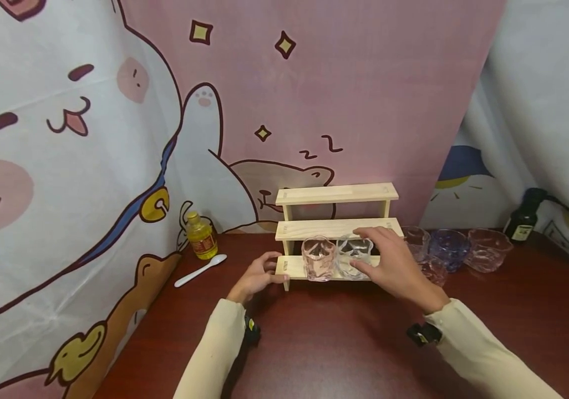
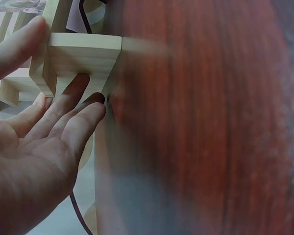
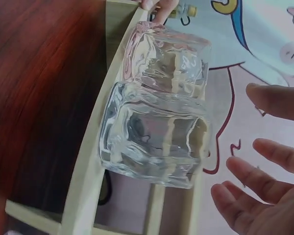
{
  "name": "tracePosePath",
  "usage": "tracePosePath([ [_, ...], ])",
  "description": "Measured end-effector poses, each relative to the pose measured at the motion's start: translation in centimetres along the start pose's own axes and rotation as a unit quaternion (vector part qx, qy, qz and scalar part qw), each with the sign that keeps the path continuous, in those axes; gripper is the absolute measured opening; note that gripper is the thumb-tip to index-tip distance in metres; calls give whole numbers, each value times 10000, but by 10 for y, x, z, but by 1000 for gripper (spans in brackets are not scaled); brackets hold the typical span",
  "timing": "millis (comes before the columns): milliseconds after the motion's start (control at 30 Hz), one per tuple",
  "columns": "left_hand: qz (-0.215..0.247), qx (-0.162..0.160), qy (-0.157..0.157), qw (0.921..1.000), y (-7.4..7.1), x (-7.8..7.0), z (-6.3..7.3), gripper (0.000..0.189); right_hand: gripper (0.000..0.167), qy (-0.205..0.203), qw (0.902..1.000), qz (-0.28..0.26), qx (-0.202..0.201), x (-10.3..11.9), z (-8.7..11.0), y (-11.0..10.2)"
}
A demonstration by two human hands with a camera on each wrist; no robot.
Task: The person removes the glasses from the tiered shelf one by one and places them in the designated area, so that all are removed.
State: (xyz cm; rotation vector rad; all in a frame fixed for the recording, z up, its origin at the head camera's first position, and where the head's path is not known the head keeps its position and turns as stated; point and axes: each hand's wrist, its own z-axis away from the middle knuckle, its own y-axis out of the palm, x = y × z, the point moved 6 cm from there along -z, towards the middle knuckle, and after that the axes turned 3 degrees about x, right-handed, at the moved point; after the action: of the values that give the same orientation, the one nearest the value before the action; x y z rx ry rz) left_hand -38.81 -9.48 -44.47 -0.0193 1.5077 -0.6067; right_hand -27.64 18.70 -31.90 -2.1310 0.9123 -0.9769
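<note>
A three-step wooden shelf [image 1: 336, 228] stands on the table against the backdrop. My left hand [image 1: 260, 272] grips the left end of its lowest step, thumb at the front edge and fingers reaching beneath and behind in the left wrist view. On that step a pinkish glass [image 1: 319, 259] and a clear glass [image 1: 354, 256] stand upright side by side. My right hand [image 1: 394, 265] hovers around the clear glass in the head view. The right wrist view shows its spread fingers [image 3: 257, 178] apart from the clear glass [image 3: 154, 134], above its rim, holding nothing.
Right of the shelf stand several more glasses, among them a blue glass [image 1: 448, 250] and a pink glass [image 1: 487, 250]. A dark bottle [image 1: 524, 217] is at the far right. To the left are a yellow bottle [image 1: 202, 236] and a white spoon [image 1: 201, 270].
</note>
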Motion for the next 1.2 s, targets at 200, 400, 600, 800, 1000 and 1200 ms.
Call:
tracePosePath([
  [200, 42, -15, -49, 10000, 2, 2, 1, 73, 64, 367, 9990, -208, 117, -16, -6, 15],
  [400, 45, 0, -54, 10000, 4, 4, 2, 73, 70, 580, 9974, -388, 201, -26, -5, 27],
  [600, 64, 16, -13, 10000, 3, 3, 1, 73, 76, 843, 9945, -494, 374, -32, -5, 31],
  [800, 69, 1, -20, 10000, 2, 2, 1, 72, 80, 1131, 9896, -698, 546, -42, -5, 37],
  [1000, 57, 8, 19, 10000, 2, 1, 1, 72, 83, 1479, 9810, -957, 811, -49, -3, 44],
  [1200, 115, 15, 59, 9999, 1, 1, -1, 71, 83, 1730, 9742, -1136, 898, -53, -3, 47],
])
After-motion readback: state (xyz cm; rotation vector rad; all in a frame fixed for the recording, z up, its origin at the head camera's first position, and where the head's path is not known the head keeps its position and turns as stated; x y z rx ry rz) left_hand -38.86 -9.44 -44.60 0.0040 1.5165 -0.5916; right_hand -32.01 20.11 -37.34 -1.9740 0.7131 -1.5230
